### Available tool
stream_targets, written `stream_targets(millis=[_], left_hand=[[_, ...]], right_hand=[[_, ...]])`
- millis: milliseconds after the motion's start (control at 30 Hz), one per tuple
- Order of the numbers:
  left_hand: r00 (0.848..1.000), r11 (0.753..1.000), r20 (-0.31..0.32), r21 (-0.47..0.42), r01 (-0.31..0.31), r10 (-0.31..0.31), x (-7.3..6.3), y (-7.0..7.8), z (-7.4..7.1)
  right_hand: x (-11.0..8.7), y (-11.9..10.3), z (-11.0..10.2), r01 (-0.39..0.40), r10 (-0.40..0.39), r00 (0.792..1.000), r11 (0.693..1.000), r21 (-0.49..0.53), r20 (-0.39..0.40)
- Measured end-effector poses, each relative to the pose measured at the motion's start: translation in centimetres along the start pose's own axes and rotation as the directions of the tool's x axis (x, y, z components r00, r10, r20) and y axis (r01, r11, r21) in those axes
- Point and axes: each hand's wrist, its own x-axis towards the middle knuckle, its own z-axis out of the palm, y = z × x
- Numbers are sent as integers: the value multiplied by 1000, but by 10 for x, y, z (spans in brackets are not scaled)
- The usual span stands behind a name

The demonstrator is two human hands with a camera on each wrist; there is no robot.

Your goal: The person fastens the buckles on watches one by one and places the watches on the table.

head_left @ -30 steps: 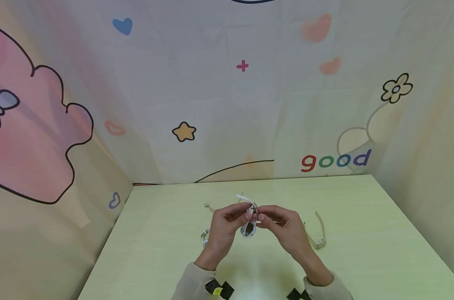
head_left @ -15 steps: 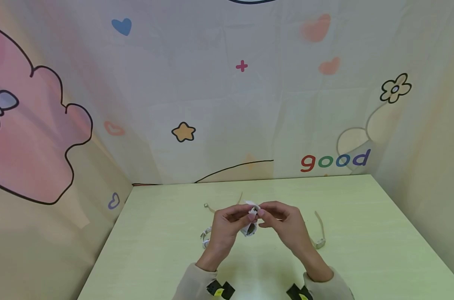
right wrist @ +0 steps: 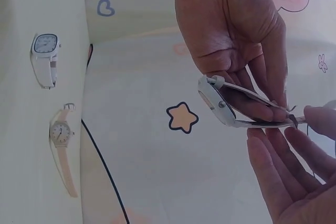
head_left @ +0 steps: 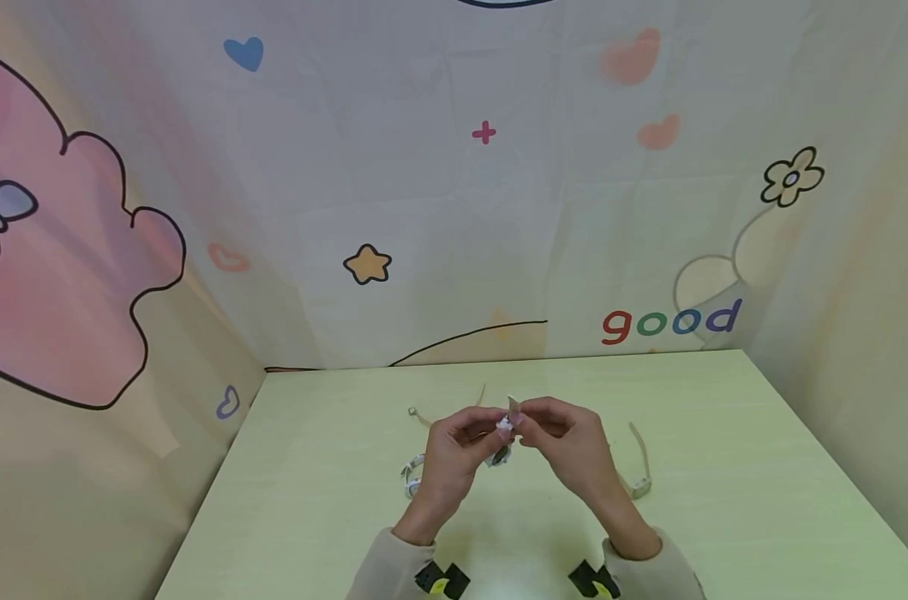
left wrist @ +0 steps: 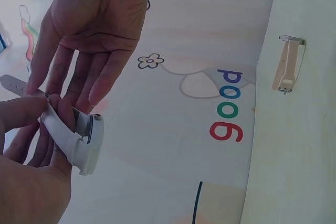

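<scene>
Above the table's middle, a white wristwatch [head_left: 501, 457] is held between both hands. My left hand [head_left: 452, 454] pinches its straps near the buckle end with thumb and fingers. My right hand [head_left: 566, 433] pinches the strap's tail, which points up in the head view. In the right wrist view, the watch case [right wrist: 216, 100] hangs clear of the fingers, and both strap halves converge at a small dark buckle [right wrist: 293, 120]. Seen from the left wrist, the strap tail [left wrist: 14, 84] sticks out past the fingers. Fingers partly hide the buckle, so how far the strap passes through it cannot be told.
On the pale table [head_left: 311, 517] lie a white square-faced watch [right wrist: 46, 45] to the left and a beige-strapped watch [right wrist: 61, 134] behind the left hand. Another beige watch [head_left: 639, 487] lies right of the right hand. A printed curtain [head_left: 439, 208] hangs behind.
The strap tail, earlier leaning left, now stands upright between the hands. My right fingers have moved up slightly and pinch it. The left hand has stayed nearly still.
</scene>
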Motion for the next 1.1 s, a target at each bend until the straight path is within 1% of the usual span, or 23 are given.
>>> stream_targets(millis=[100,200,267,333,500,667,867,1100], left_hand=[[1000,999,-13,27,-18,18,-1,0,1],[999,999,-19,44,-28,28,-1,-1,3],[999,998,-22,51,-33,34,-1,-1,4],[999,998,-26,53,-37,38,-1,-1,5],[998,998,-43,56,-36,38,0,0,6],[997,997,-67,67,-38,42,0,1,7],[994,997,-97,69,-40,46,-1,2,7],[993,996,-95,59,-66,72,-2,0,7]], right_hand=[[0,2,2,85,-86,996,996,-12,-34],[-1,2,3,174,-176,982,984,-40,-68],[-1,2,4,208,-212,974,977,-53,-79],[-2,1,4,209,-212,974,977,-44,-79],[-2,0,5,182,-182,981,983,-5,-63],[-2,0,5,188,-187,981,982,28,-49],[-2,-2,5,194,-192,980,980,48,-58],[-2,0,5,190,-187,981,979,76,-50]])
